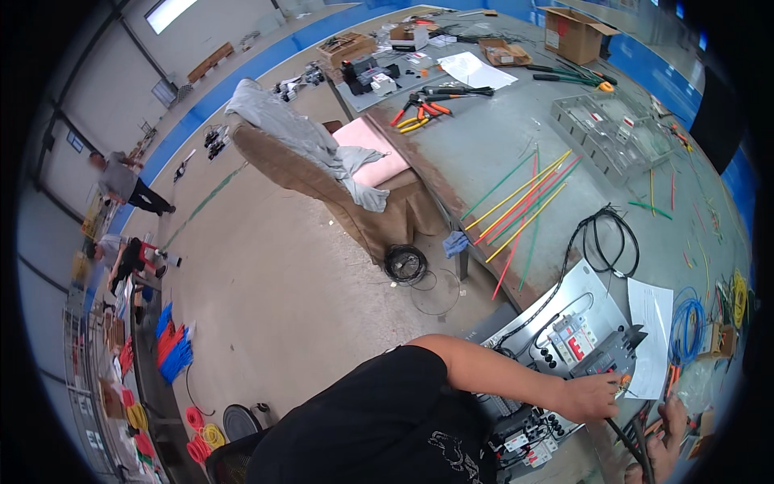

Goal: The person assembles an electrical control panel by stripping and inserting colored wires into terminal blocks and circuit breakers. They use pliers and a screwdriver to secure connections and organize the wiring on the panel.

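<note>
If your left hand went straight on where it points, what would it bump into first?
The left hand would likely meet the white sheet's lower end first, though depth is unclear.

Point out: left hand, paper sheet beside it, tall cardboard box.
Left hand point(591, 398), head view: back of hand.
Paper sheet point(654, 335), head view: its middle.
Tall cardboard box point(571, 40), head view: side wall.

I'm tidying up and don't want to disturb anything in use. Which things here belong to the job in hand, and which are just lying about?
Seemingly part of the job:
metal panel beneath the left arm
switches on it
long dark piece (cable or handle, unclear) at the left hand

Probably just lying about:
coloured strips
pliers
cardboard box
</note>
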